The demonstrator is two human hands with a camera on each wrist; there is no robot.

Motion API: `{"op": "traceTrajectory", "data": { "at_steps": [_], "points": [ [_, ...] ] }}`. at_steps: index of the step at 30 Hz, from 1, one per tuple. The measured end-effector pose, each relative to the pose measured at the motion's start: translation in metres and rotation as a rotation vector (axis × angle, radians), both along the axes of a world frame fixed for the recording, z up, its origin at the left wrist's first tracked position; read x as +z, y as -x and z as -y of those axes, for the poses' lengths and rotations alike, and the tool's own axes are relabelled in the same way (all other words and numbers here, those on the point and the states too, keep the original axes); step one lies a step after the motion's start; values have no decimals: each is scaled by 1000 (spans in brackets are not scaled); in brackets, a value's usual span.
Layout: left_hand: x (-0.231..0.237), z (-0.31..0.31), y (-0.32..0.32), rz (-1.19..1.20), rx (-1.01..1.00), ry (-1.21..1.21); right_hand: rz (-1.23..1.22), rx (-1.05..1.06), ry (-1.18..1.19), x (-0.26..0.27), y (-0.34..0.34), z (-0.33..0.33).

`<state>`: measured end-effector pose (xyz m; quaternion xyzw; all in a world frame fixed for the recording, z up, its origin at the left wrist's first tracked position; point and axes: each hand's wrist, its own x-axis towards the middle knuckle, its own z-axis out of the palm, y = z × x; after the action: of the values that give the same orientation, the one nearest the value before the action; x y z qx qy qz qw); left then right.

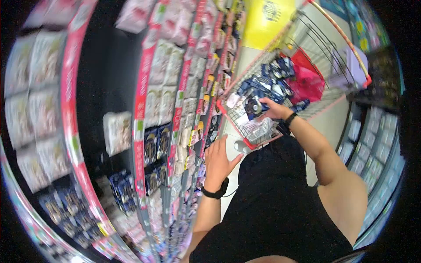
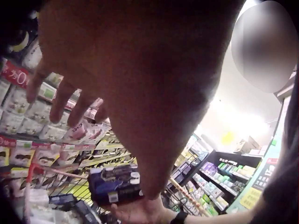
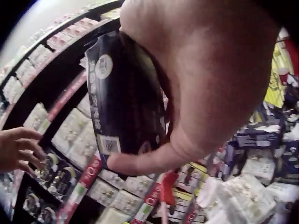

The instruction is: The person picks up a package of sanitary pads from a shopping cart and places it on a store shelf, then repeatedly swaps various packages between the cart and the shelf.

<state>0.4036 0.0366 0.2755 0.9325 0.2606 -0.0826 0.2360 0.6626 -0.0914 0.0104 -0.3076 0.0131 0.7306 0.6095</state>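
Note:
My right hand (image 1: 276, 109) grips a dark blue soft package (image 3: 126, 98) with white lettering and a barcode label, thumb on one side of it. In the head view this package is held over the shopping cart (image 1: 219, 106). Many similar dark blue packages (image 1: 269, 83) lie heaped in the cart, with white packages (image 1: 263, 128) at its near end. My left hand (image 1: 219, 160) holds nothing; its fingers are spread, and it is raised beside the shelves. From the right wrist view, the left hand (image 3: 18, 149) appears near hanging dark blue packages (image 3: 58, 172).
Tall shelves of hanging packages with pink price strips (image 1: 140, 101) line the left. A red bag (image 1: 305, 83) and a lilac box (image 1: 351, 65) sit at the cart's far side. A yellow panel (image 1: 267, 22) stands beyond. More shelves (image 1: 372, 144) run along the right.

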Motion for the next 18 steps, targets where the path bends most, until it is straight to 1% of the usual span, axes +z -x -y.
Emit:
{"op": "traceTrajectory", "data": {
  "at_steps": [1,2,3,4,5,6,9,11,12,14,15,16,18],
  "points": [
    [1,0,1,4,63,-33,-56,14,-75,7,2,-5],
    [2,-2,3,10,124,-67,-18,-2,-160,27,7,-11],
    [-1,-6,6,4,154,-2,-22,-9,-173,47,13,-20],
    [2,-8,8,77,179,-2,-26,-20,-184,67,19,-28],
    [5,-10,10,151,196,0,-13,14,-235,85,25,-37],
    [8,-11,13,227,206,4,8,68,-335,102,30,-44],
    [21,-18,32,270,213,-5,24,236,-471,142,59,-67],
    [29,-22,48,329,249,-52,78,315,-340,165,86,-81],
    [21,-31,57,484,261,-51,111,353,-293,174,101,-91],
    [29,-38,81,501,350,-24,156,318,-256,179,129,-109],
    [28,-42,94,555,361,-55,223,323,-263,187,137,-117],
    [28,-46,107,532,377,-47,191,456,-367,205,135,-122],
    [28,-50,133,478,410,-16,407,382,-263,211,158,-129]
  ]
}}
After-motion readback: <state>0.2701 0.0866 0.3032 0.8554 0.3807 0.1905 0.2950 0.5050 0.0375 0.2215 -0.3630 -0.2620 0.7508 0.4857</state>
